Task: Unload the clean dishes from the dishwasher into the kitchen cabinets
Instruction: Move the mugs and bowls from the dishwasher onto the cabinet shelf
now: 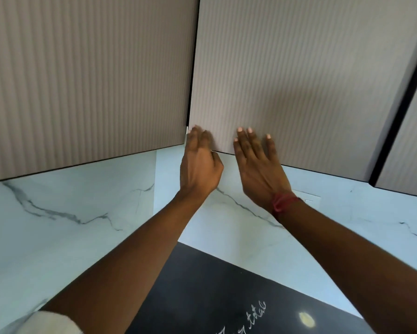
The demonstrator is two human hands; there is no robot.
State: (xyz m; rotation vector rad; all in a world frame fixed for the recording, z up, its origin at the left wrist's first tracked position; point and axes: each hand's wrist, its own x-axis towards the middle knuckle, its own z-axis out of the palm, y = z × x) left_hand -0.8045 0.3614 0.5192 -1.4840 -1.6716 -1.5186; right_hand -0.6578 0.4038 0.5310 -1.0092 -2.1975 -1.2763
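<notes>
So both hands are up at the middle cabinet door, the ribbed taupe one. It hangs upright, its long axis and ribs run straight up and down, and its face points at the person.

The right hand lies flat on the lower part of that door, fingers straight and spread, holding nothing. The left hand is at the door's lower left corner, right on the seam. Its fingers lie over the corner and the thumb sits just under the bottom edge. That bit is blurry, so I honestly can't tell if it's actually gripping the corner or only touching it.

There's a red thread on the right wrist and a white sleeve far down the left arm.

Left of the middle door is a matching cabinet door, and right of it, past a dark gap, a third door. Below the middle door is the white marble wall with a white wall plate, and under that a dark bench with white cursive lettering.
</notes>
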